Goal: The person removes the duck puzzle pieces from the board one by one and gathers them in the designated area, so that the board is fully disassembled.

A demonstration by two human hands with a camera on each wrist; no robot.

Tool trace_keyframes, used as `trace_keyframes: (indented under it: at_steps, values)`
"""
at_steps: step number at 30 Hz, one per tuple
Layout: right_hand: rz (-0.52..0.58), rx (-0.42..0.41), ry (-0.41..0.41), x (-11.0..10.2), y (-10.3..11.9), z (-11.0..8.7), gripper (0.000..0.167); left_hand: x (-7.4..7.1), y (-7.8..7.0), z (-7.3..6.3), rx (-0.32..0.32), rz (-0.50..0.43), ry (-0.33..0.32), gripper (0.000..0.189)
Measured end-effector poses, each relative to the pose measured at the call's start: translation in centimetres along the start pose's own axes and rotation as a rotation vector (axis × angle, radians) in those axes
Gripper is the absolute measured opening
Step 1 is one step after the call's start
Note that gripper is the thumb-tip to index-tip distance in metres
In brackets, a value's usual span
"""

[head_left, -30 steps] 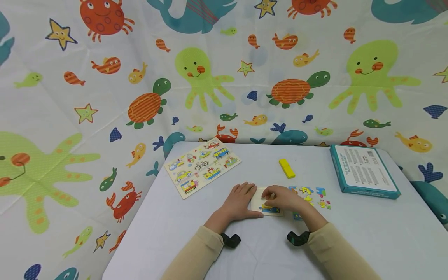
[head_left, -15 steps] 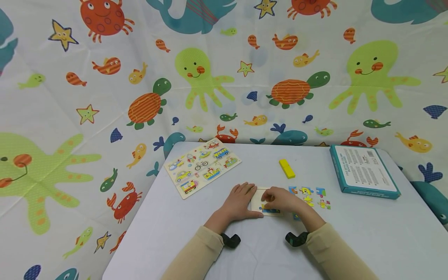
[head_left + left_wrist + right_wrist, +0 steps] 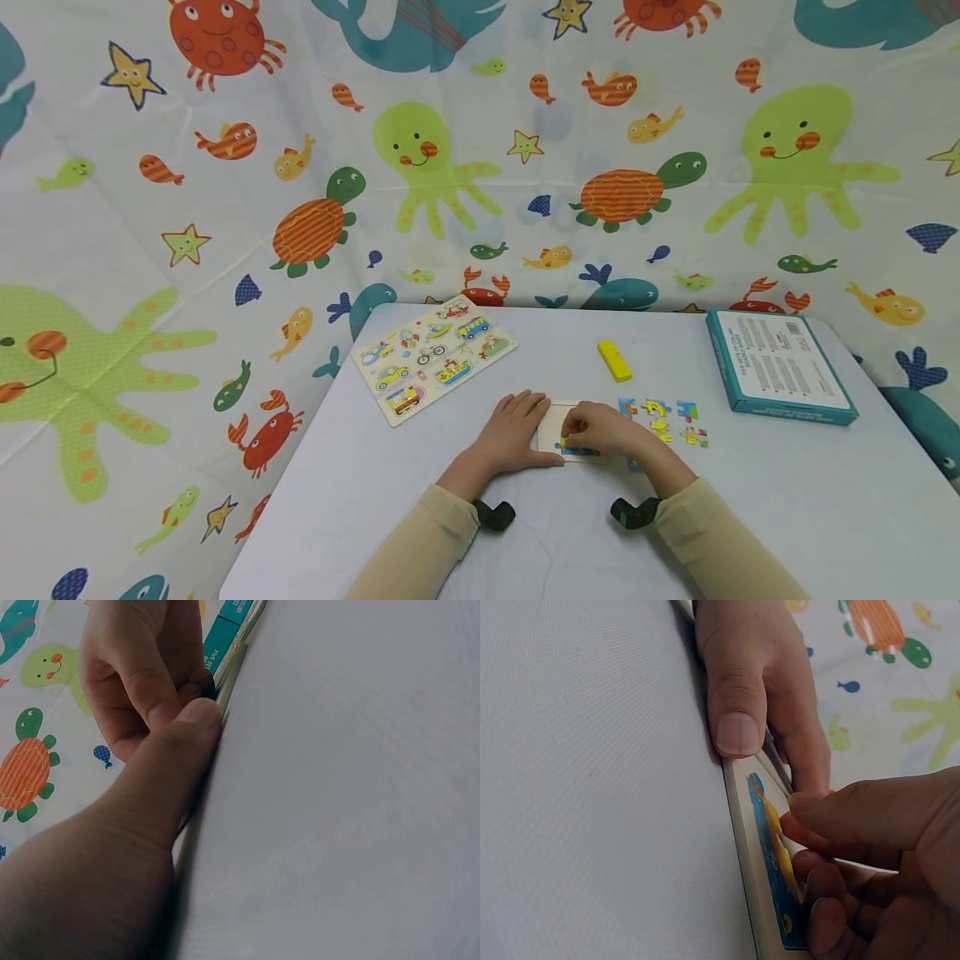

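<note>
A small pale puzzle tray (image 3: 551, 422) lies in front of the person, with blue pieces (image 3: 769, 855) along its near edge. The left hand (image 3: 512, 433) rests over the tray's left side, fingers extended and thumb along the near edge. The right hand (image 3: 602, 427) is bent over the tray, its thumb and index fingertips pinching a yellow puzzle piece (image 3: 781, 859) right above the blue strip. Fingers partly hide that piece. To the right of the tray lie several loose jigsaw pieces (image 3: 661, 428), some behind the right wrist.
A wooden board with vehicle pictures (image 3: 432, 357) lies at the back left. At the back stands a yellow block (image 3: 615, 361). A teal-edged box (image 3: 782, 367) lies on the right. The white table (image 3: 555, 533) meets a sea-animal curtain (image 3: 465, 150) behind.
The right hand has shifted slightly left, then slightly back to the right, over the tray, fingers still together. The left hand stays in place on the tray.
</note>
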State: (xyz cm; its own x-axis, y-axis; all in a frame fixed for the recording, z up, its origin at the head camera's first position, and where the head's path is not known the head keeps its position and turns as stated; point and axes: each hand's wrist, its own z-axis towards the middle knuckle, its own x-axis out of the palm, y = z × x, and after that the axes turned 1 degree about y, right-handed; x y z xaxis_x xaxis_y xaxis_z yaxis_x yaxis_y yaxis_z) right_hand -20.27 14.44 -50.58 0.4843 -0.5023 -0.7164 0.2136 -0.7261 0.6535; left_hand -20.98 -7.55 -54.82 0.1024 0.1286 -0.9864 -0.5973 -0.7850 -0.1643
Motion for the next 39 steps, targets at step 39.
trace_keyframes:
  at_steps: [39]
  values:
    - [0.086,0.027,-0.078,-1.6,-0.3,-1.2,0.005,-0.3,-0.1,-0.1,0.003,0.016,-0.002,0.110]
